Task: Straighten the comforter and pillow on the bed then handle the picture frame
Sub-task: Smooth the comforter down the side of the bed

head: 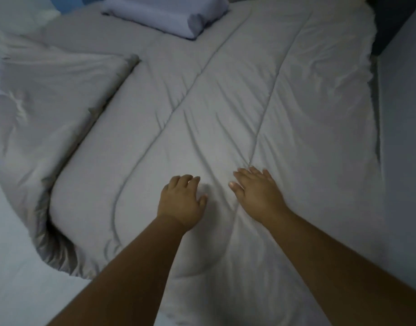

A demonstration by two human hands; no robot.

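Observation:
A pale grey quilted comforter (249, 95) covers most of the bed, with creases fanning out from its middle. Its left part (49, 114) is folded back over itself in a thick flap. A lavender pillow (169, 14) lies at the far end, top centre. My left hand (182, 201) rests palm down on the comforter, fingers loosely bent. A little to its right, my right hand (256, 187) lies flat on the fabric with straight fingers. No picture frame is in view.
A light sheet (16, 267) shows at the lower left beside the folded flap. A pale wall (402, 114) runs along the bed's right edge, with a dark panel (395, 20) at the top right corner.

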